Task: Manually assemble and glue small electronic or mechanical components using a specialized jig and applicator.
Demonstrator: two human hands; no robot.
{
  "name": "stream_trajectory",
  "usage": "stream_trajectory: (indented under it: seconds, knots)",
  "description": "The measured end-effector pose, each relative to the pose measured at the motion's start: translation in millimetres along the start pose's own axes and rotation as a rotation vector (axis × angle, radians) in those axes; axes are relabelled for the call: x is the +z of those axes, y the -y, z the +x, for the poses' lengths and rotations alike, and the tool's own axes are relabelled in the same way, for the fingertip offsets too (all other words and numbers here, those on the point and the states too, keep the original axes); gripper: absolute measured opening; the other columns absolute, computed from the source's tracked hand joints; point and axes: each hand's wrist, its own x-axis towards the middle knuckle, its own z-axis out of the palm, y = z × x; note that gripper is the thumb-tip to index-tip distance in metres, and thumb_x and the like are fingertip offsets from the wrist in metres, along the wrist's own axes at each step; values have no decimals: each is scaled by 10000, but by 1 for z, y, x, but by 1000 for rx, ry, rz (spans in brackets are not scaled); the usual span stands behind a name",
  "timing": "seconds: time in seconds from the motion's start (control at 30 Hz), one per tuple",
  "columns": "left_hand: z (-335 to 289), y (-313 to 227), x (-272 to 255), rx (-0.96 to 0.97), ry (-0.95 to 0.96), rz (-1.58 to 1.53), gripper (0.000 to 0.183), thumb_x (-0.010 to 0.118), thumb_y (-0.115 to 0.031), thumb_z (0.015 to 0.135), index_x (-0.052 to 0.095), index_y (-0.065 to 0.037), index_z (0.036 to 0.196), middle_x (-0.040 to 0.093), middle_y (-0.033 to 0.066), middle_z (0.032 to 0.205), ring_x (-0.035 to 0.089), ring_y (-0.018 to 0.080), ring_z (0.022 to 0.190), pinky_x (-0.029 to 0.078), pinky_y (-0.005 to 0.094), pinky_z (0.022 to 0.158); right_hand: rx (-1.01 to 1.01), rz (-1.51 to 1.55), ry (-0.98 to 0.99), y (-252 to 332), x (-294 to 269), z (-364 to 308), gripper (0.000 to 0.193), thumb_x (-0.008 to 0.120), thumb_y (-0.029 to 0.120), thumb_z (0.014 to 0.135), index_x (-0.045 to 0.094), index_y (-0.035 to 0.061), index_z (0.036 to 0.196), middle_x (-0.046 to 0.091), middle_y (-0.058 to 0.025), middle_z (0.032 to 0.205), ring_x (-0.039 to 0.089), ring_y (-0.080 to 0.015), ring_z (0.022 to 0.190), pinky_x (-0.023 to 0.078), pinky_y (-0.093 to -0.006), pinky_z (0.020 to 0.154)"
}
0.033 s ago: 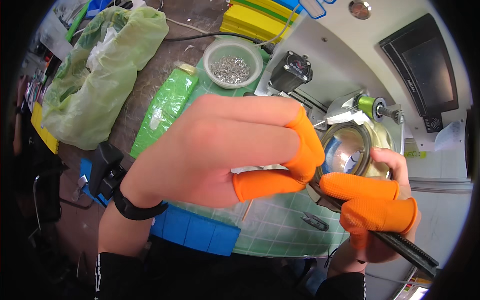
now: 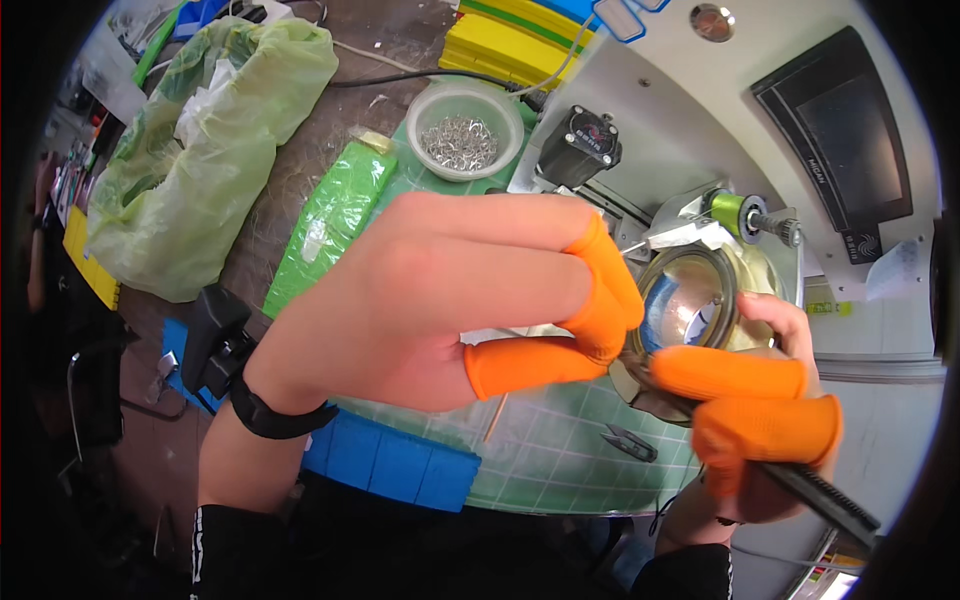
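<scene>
My left hand (image 2: 450, 300), with orange finger cots on several fingertips, is closed in a pinch beside the machine. Whatever lies between those fingertips is too small or hidden to make out. Around a long dark tool with a ribbed handle (image 2: 820, 500) close the fingers of my right hand (image 2: 765, 420), which also wears orange cots. The tool's front end meets my left fingertips and is partly covered, so its kind is unclear. Just behind both hands sits a round, dark-rimmed glass (image 2: 690, 300) on the machine. Small dark snips (image 2: 630, 442) lie on the green mat (image 2: 545, 450).
A bowl of small metal hooks or rings (image 2: 462, 135) stands at the back. Left of it lie a green wrapped packet (image 2: 335, 215) and a pale green plastic bag (image 2: 215, 150). Blue blocks (image 2: 390, 460) line the front edge. The machine carries a green spool (image 2: 735, 212) and a screen (image 2: 840, 130).
My right hand and the tool have shifted slightly to the right, with the fingertips blurred. My left hand has moved a little left and stays pinched.
</scene>
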Motion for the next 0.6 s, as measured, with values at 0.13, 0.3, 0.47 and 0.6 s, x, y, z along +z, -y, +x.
stream_trajectory:
  seconds: [0.13,0.3,0.47,0.6]
  knots:
    - [-4,-4,-3,23,-22,-27,137,872,-31,793,771,-52,883,801,108,994,766,236,935,581,508,1073,-144,79,-225,27,-53,-9,502,824,483,880,614,43,997,695,-79,834,633,-223,680,515,-389,651]
    - [5,-4,6,39,10,-30,139,868,-30,807,767,-56,899,794,121,998,770,256,945,571,536,1074,-87,-308,736,75,-70,-6,240,805,118,810,752,133,1043,719,13,867,658,-179,681,501,-312,627]
    - [10,-7,3,47,13,70,187,859,13,787,761,-54,931,799,105,1021,743,265,913,578,473,1039,137,-488,701,9,-15,-106,220,754,184,879,640,110,1052,623,-67,895,692,-285,817,553,-410,744]
    - [14,-19,7,25,18,169,173,852,3,779,720,-44,880,781,104,951,746,288,924,553,551,1056,311,-340,548,12,-22,-113,323,802,223,874,643,85,1118,625,-112,988,692,-312,874,562,-440,787]
